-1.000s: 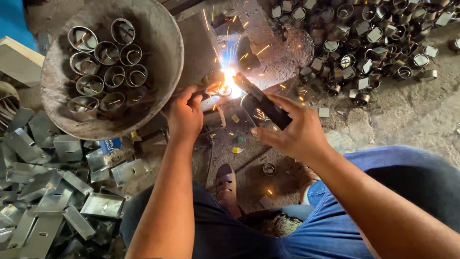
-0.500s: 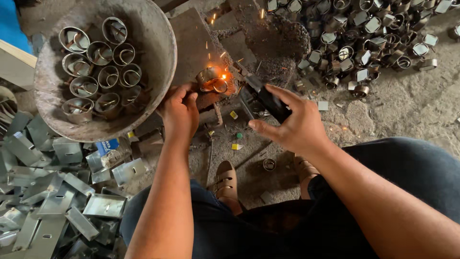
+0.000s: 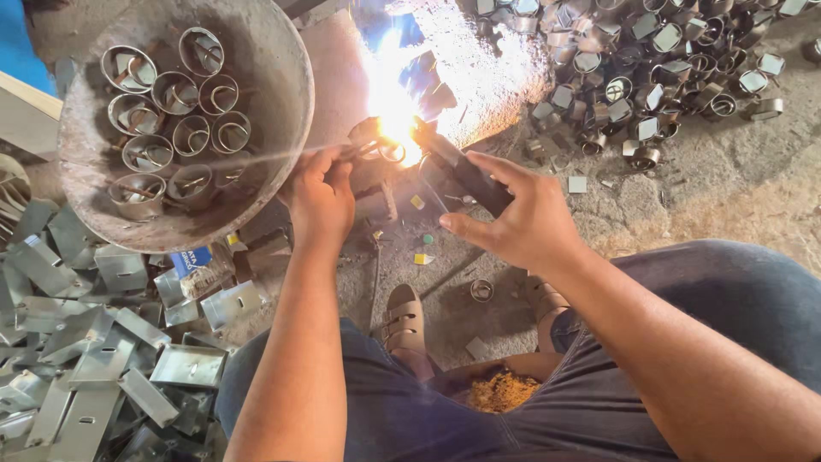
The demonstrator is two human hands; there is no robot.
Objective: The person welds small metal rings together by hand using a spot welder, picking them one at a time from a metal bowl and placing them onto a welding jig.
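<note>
Head view: the left hand [image 3: 321,192] reaches to the far middle of the floor [image 3: 727,197], its fingers pinched together on a small metal ring [image 3: 380,147] that sits just beyond the fingertips, right at the edge of a bright welding flash [image 3: 395,103]. The glare hides how the ring lies and what it rests on. The right hand [image 3: 526,218] is just right of the left, curled around a dark electrode holder [image 3: 466,175] with thumb below and fingers over the top; the holder's far end points left and away into the flash, so its tip meets the ring there. The two hands are near each other but do not touch.

Left of the left hand stands a round grey basin [image 3: 282,77], with a cluster of upright metal rings inside [image 3: 175,115]. Nearer and further left, flat bent metal plates [image 3: 103,359] lie heaped on the floor. At the far right a loose pile of finished rings [image 3: 667,68] spreads over the floor, well apart from the right hand. Between the forearms, near the viewer, a sandalled foot [image 3: 406,329] rests on the floor, with small scraps scattered just beyond it. Dark trousers [image 3: 479,411] fill the near edge.
</note>
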